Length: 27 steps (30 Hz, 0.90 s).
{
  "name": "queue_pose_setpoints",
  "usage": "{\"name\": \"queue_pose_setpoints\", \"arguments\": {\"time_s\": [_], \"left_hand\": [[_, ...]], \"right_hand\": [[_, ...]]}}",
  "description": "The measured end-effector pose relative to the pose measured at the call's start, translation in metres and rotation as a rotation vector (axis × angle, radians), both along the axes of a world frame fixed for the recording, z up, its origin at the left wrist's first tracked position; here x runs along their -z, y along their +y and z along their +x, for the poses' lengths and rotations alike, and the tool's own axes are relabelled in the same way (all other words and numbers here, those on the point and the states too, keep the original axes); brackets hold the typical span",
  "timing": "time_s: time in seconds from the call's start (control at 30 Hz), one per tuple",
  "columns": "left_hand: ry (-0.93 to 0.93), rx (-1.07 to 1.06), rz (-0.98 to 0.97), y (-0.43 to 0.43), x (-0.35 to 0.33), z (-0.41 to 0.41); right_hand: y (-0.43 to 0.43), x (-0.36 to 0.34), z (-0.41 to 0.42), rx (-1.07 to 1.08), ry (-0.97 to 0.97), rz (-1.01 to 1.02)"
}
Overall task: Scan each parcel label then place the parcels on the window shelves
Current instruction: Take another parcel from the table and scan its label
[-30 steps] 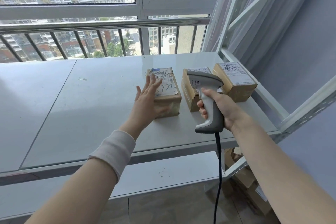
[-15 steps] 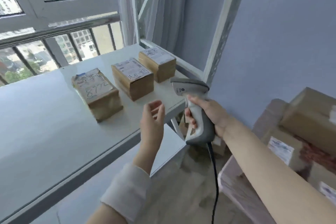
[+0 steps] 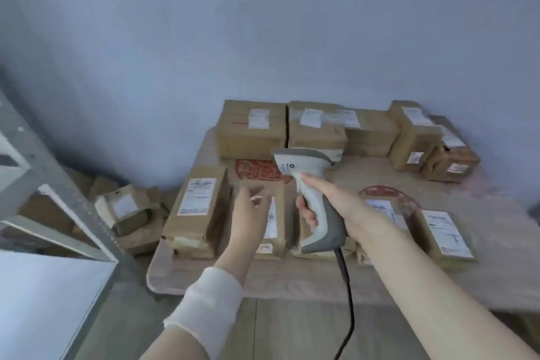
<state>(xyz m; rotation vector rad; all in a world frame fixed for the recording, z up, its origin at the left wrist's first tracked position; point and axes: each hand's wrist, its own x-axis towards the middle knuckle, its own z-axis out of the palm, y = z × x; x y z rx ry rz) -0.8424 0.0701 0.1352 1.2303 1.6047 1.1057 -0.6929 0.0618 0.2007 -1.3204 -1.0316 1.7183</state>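
Several brown cardboard parcels with white labels lie on a low cardboard-covered platform (image 3: pixel 482 280) against the blue wall. A long parcel (image 3: pixel 197 210) lies at the front left; another parcel (image 3: pixel 276 222) lies right of it, partly behind my left hand. My left hand (image 3: pixel 249 213) hovers above that parcel with relaxed fingers, holding nothing. My right hand (image 3: pixel 330 202) grips the handle of a grey and white barcode scanner (image 3: pixel 306 181), its head pointing left over the parcels. Its black cable (image 3: pixel 346 301) hangs down.
The white shelf frame (image 3: pixel 67 199) and a shelf board (image 3: pixel 43 301) stand at the left edge. More parcels are stacked along the wall (image 3: pixel 254 128), at the back right (image 3: pixel 415 134) and on the floor beside the frame (image 3: pixel 131 213). A wood-look floor lies below.
My view swung right from the window shelf and its three parcels to the platform of parcels. My left hand left the shelf parcel and now hovers over the platform; the scanner stayed in my right hand.
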Motion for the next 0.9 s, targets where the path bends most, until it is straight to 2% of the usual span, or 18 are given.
{"name": "queue_pose_setpoints", "arguments": {"time_s": [0.23, 0.43, 0.63, 0.9], "left_hand": [[0.013, 0.325, -0.095, -0.001, 0.011, 0.224], [0.025, 0.518, -0.273, 0.016, 0.045, 0.359], [0.196, 0.523, -0.520, 0.058, 0.091, 0.431], [0.203, 0.407, -0.784, 0.077, 0.150, 0.458]], "right_hand": [[-0.049, 0.012, 0.226, 0.322, 0.004, -0.035], [-0.065, 0.022, 0.358, 0.529, -0.023, -0.087], [-0.033, 0.027, 0.435, 0.645, -0.045, -0.108], [0.023, 0.070, 0.483, 0.527, -0.090, -0.260]]}}
